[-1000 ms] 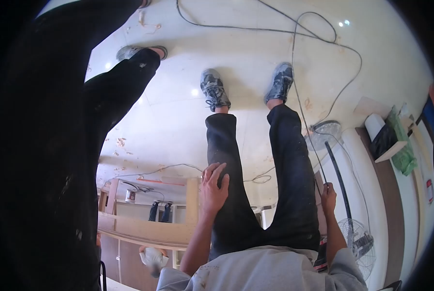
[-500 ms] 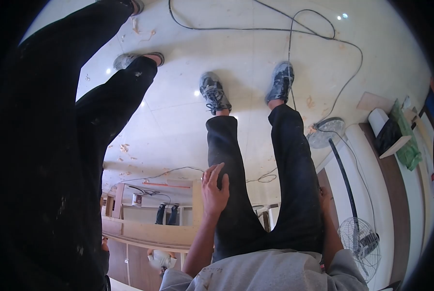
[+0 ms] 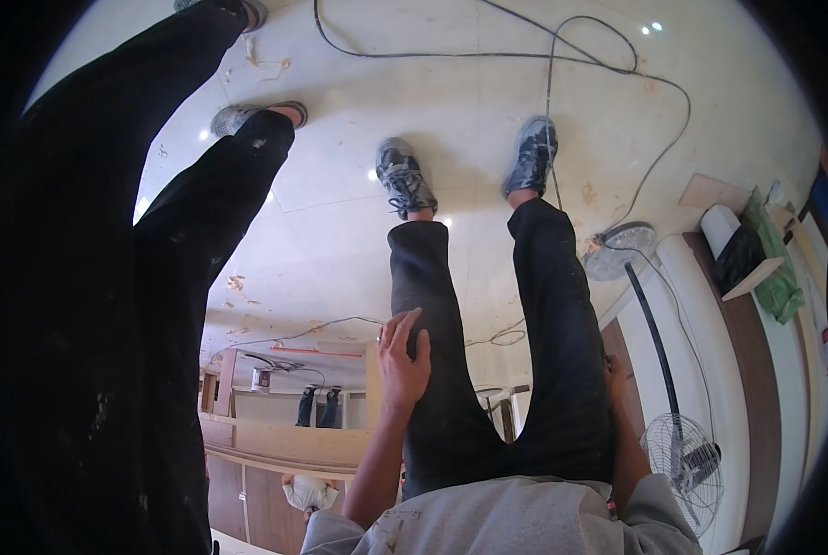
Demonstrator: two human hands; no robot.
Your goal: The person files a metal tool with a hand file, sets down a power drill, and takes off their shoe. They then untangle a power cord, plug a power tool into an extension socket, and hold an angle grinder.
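Left hand (image 3: 404,365) lay over left thigh of black trousers (image 3: 552,314), fingers loosely bent, thumb apart. Right hand (image 3: 615,375) hung beside right thigh; finger state could not be told. Black cable (image 3: 525,56) looped across floor (image 3: 469,120) near right sneaker (image 3: 530,155).

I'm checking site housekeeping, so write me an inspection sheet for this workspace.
Surface: pale floor, with wood shavings scattered on it.
Job's things: dark trousers are nearest both hands; no tool seen.
Clutter: the shavings, plus a green plastic bag among items at the right.
Hands: left hand at the left thigh, fingers loosely bent, empty; right hand beside the right thigh, partly hidden, contents unclear.
Cables: black cable loops over the floor and appears to cross the right shoe; possible trip risk.
Surroundings: pedestal fan at right; co-worker's legs at left.
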